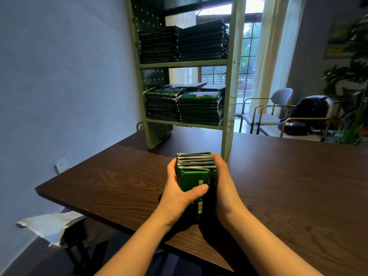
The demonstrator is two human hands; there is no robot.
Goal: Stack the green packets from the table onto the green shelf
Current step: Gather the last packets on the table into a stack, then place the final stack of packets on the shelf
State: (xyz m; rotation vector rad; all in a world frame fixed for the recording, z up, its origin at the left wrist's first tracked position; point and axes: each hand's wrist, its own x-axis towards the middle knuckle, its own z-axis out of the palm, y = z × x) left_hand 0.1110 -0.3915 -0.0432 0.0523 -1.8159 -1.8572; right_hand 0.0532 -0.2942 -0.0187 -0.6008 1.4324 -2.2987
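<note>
A bundle of green packets point(196, 173) is clasped between both hands above the middle of the desk point(298, 186), just in front of the green shelf point(233, 76). The left hand point(177, 192) wraps its fingers point(171, 168) round the bundle's left side, thumb curled over the front face. The right hand point(225, 182) presses along the right side, fingers curled over the far end. Whether the bundle's lower end touches the desk cannot be told. The shelf stands towards the desk's far left edge, with stacked packets point(183, 44) on its upper board and more stacks point(199, 108) on the lower.
</note>
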